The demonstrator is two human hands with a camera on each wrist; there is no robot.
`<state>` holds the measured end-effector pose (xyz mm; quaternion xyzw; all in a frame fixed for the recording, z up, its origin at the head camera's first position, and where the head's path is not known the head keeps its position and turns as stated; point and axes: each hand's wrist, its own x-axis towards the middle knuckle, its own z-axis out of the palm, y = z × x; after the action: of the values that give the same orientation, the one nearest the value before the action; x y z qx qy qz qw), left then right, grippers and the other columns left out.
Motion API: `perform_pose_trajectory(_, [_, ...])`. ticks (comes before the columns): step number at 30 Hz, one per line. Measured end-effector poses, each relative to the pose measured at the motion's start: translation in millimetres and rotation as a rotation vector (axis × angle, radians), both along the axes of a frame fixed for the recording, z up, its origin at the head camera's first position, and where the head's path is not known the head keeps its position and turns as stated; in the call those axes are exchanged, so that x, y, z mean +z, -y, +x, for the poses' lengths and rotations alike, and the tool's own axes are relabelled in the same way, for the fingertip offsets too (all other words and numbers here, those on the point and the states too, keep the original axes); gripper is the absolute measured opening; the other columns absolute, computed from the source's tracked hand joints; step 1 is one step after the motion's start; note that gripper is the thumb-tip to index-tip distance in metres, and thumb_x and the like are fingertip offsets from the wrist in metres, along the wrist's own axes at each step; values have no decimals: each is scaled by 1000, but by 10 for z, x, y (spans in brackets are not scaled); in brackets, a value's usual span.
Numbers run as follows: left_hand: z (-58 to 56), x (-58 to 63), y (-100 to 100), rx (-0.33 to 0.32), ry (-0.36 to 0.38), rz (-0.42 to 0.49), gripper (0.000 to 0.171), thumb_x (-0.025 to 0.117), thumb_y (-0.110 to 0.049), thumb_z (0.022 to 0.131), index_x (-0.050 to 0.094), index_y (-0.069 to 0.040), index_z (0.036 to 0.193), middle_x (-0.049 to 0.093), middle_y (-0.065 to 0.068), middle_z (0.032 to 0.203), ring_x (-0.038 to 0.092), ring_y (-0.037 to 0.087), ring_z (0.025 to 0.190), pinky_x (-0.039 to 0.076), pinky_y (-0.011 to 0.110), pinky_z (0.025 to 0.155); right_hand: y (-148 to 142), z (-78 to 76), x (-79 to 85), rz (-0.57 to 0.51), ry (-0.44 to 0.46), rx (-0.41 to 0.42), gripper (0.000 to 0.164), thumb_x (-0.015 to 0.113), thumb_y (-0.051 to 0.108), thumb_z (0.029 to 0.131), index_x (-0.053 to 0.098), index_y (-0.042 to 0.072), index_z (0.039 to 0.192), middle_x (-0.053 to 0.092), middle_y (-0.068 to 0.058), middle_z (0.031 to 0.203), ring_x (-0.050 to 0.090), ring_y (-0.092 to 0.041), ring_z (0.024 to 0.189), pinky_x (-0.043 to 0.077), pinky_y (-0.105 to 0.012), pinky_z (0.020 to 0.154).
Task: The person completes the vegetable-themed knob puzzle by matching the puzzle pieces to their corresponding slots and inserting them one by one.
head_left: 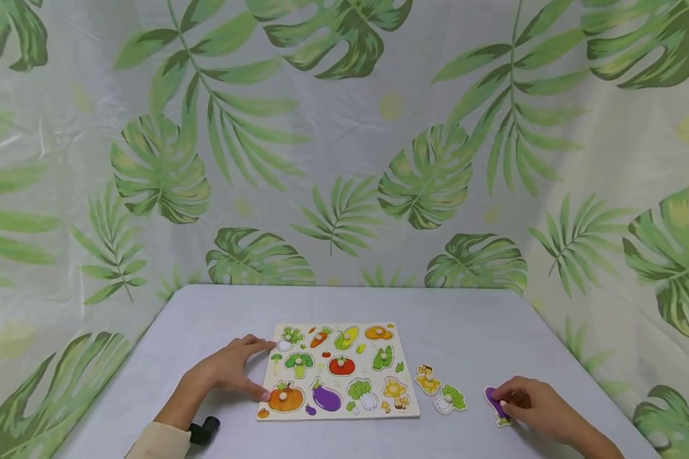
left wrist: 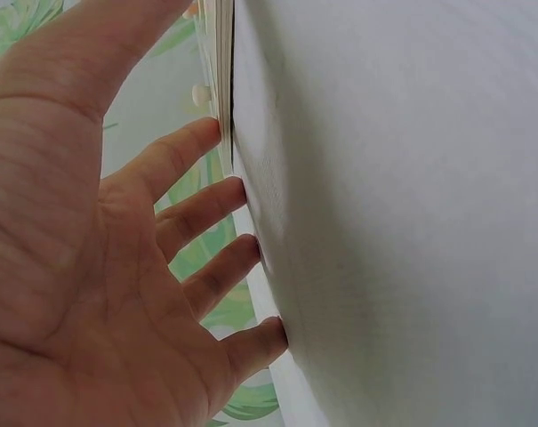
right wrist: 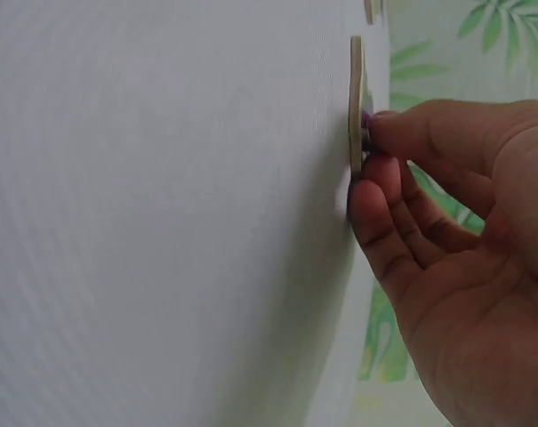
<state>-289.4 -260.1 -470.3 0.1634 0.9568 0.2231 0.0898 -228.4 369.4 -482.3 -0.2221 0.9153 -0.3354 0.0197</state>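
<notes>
A vegetable puzzle board lies on the white table. My left hand rests at its left side, fingers extended; the thumb touches the corner beside the pumpkin piece. In the left wrist view the fingertips meet the board's edge and the tabletop. To the right of the board, my right hand pinches an eggplant puzzle piece between thumb and fingers. The right wrist view shows that piece edge-on, close over the table. On the board, the printed eggplant has no knob.
Between the board and my right hand lie a mushroom piece and a bok choy piece. Knobbed pieces such as the tomato and broccoli sit in the board. A leaf-patterned curtain surrounds the table.
</notes>
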Motion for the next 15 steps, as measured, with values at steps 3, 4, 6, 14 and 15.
perform_pose_trajectory(3, [2, 11, -8, 4, 1, -1, 104, 95, -57, 61, 53, -26, 151, 49, 8, 151, 43, 38, 141, 41, 71, 108, -36, -13, 7, 10, 10, 19, 14, 72, 9, 94, 75, 11, 107, 71, 2, 101, 58, 5, 83, 53, -19, 69])
perform_pose_trajectory(4, [5, 12, -9, 6, 3, -2, 104, 95, -57, 61, 53, -26, 151, 48, 8, 152, 43, 39, 142, 41, 71, 108, -47, -16, 10, 14, 15, 26, 14, 72, 8, 94, 74, 10, 107, 71, 2, 101, 57, 5, 83, 53, -19, 69])
perform_pose_trajectory(6, [8, 16, -10, 6, 3, -3, 104, 95, -57, 61, 53, -26, 151, 48, 8, 152, 42, 39, 142, 41, 71, 108, -66, -21, 14, 29, 13, 42, 14, 72, 8, 94, 75, 10, 108, 71, 2, 101, 57, 5, 83, 53, -19, 69])
perform_pose_trajectory(14, [15, 23, -8, 6, -1, -5, 104, 95, -57, 61, 53, -26, 151, 49, 8, 151, 43, 38, 141, 41, 71, 108, -50, -14, 10, 29, -39, 50, 10, 75, 11, 93, 76, 8, 103, 71, 7, 92, 56, 5, 77, 52, -20, 64])
perform_pose_trajectory(15, [16, 22, -8, 5, -1, -5, 104, 95, -57, 61, 53, -26, 151, 49, 8, 151, 43, 38, 141, 41, 71, 108, -41, -13, 9, 31, -34, 44, 10, 76, 13, 93, 77, 9, 102, 72, 8, 92, 56, 5, 77, 52, -20, 64])
